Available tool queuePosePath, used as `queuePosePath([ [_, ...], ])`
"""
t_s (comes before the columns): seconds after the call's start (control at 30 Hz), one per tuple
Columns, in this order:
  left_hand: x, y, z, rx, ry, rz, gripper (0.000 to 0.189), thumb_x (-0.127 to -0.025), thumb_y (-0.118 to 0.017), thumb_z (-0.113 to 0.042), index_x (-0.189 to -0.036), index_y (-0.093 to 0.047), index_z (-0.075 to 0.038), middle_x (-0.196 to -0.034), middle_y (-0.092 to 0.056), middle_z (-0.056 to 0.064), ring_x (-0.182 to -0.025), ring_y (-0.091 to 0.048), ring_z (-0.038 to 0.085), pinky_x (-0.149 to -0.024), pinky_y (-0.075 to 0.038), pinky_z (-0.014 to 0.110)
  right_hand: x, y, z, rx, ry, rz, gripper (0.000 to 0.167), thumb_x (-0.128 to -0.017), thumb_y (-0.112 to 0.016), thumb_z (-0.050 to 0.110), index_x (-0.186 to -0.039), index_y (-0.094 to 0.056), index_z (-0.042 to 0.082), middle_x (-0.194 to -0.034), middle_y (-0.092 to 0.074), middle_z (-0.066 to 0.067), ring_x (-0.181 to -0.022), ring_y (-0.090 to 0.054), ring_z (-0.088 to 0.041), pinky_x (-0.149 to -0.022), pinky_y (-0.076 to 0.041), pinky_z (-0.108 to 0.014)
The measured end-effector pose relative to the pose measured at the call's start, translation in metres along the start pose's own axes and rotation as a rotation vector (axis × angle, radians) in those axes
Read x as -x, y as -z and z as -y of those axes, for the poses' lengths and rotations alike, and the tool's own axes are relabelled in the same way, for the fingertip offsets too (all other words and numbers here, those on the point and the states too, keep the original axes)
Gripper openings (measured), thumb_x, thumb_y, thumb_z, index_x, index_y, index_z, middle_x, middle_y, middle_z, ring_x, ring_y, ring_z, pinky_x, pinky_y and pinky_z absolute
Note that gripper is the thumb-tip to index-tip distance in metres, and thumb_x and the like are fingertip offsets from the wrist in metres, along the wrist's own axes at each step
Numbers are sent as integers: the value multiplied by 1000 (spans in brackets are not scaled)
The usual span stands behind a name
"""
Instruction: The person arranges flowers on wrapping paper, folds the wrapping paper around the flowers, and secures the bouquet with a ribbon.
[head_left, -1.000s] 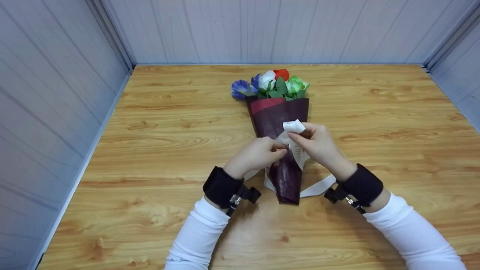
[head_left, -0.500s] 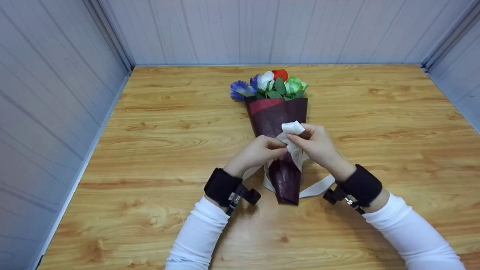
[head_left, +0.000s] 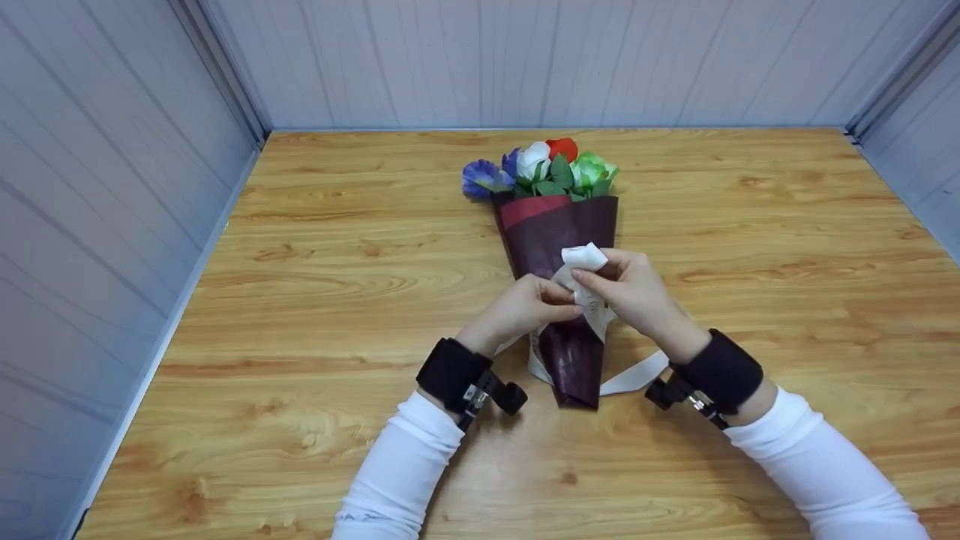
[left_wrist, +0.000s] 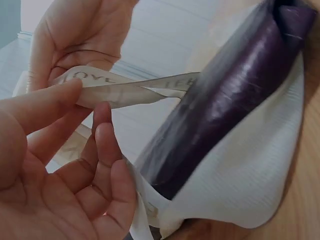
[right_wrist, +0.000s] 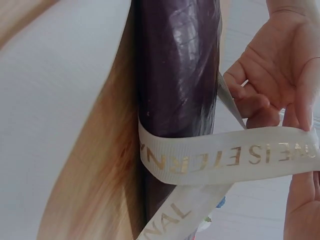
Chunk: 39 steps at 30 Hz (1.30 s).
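A bouquet of blue, white, red and green flowers (head_left: 534, 161) lies wrapped in dark purple paper (head_left: 551, 232). Around the narrow part of the wrap runs a white ribbon (right_wrist: 215, 155) with gold lettering. My left hand (head_left: 517, 306) pinches the ribbon over the front of the wrap. Just to its right, my right hand (head_left: 637, 294) holds a folded loop of the same ribbon between thumb and fingers. In the left wrist view, the twisted ribbon stretches from the fingers to the purple wrap. How the ribbon crosses under the fingertips is partly hidden.
The bouquet rests on a wood-grain table (head_left: 337, 420). A loose ribbon tail (head_left: 637, 375) trails right of the bouquet's lower end. Pale panel walls (head_left: 555, 67) stand behind and at both sides. Each wrist wears a black strap (head_left: 454, 375) with a small camera.
My left hand has shifted slightly right, its fingertips closer to the ribbon by my right hand. The ribbon loop in my right hand has moved slightly left. The bouquet stays put.
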<state>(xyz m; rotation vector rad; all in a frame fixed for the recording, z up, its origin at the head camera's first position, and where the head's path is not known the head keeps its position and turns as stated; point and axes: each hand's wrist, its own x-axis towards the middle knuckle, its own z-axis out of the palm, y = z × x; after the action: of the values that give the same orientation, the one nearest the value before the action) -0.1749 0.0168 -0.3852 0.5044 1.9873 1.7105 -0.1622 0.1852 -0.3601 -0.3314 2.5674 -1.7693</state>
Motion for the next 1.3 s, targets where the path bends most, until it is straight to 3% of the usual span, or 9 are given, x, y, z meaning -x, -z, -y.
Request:
queuePosePath([
  [0.23, 0, 5, -2, -40, -28, -16, 18, -88, -64, -4, -92, -68, 13, -68, -55, -9, -67, -46, 4, -60, -37, 16, -1, 3, -2, 42, 24, -26, 24, -87, -63, 2, -105, -64, -14, -91, -70, -20, -71, -60, 3, -62, -49, -16],
  [0.4, 4, 17, -11, -118, -82, -45, 19, -91, -57, -6, -80, -65, 6, -63, -48, -8, -60, -40, 4, -58, -32, 17, 0, 4, -4, 83, 32, -54, 21, -86, -65, 1, -102, -66, -13, -90, -70, -21, -69, -59, 5, -62, -48, -15],
  [0.57, 8, 25, -17, -42, -78, -76, 36, -94, -53, -12, -59, -45, -10, -53, -34, -9, -48, -31, 4, -49, -25, 19, -1, 3, -6, 94, 45, -54, 21, -85, -68, 4, -101, -68, -10, -92, -71, -22, -70, -61, 4, -63, -48, -15],
  [0.7, 9, 28, -19, 11, -92, -69, 41, -97, -52, -15, -56, -44, -15, -55, -50, -9, -52, -46, 4, -52, -35, 19, -2, 2, -6, 78, 46, -59, 21, -84, -69, 4, -100, -69, -10, -90, -71, -20, -68, -60, 3, -62, -48, -14],
  [0.83, 10, 30, -21, 100, -72, -55, 32, -97, -53, -13, -65, -48, -11, -57, -57, -6, -55, -61, 6, -51, -40, 19, -2, 2, -7, 94, 72, -62, 21, -84, -69, 2, -100, -69, -10, -90, -70, -23, -67, -59, 4, -61, -47, -14],
  [0.97, 12, 32, -25, 189, -87, -56, 12, -95, -55, -8, -85, -48, -7, -52, -50, -5, -47, -56, 6, -45, -39, 17, -2, 3, -10, 93, 93, -65, 21, -83, -70, 2, -100, -69, -10, -92, -70, -24, -69, -60, 4, -62, -48, -14],
  [1.03, 13, 33, -27, 249, -132, -71, 8, -94, -54, -5, -99, -48, -4, -52, -49, -6, -43, -48, 5, -43, -37, 17, -2, 3, -11, 88, 89, -71, 22, -82, -71, 2, -100, -69, -10, -92, -70, -23, -69, -60, 4, -62, -48, -15],
  [1.17, 15, 34, -30, 386, -259, -117, 30, -94, -51, 1, -122, -42, 2, -58, -45, -7, -42, -34, 4, -43, -32, 17, -2, 3, -11, 78, 62, -95, 21, -81, -72, 2, -97, -69, -11, -88, -71, -17, -69, -59, 3, -62, -48, -15],
  [1.3, 16, 37, -31, 427, -363, -163, 41, -92, -51, 4, -130, -37, 3, -70, -50, -6, -46, -31, 4, -46, -25, 18, -3, 3, -10, 88, 36, -143, 13, -78, -75, 3, -74, -66, -5, -68, -61, 2, -61, -49, 0, -55, -41, -15],
])
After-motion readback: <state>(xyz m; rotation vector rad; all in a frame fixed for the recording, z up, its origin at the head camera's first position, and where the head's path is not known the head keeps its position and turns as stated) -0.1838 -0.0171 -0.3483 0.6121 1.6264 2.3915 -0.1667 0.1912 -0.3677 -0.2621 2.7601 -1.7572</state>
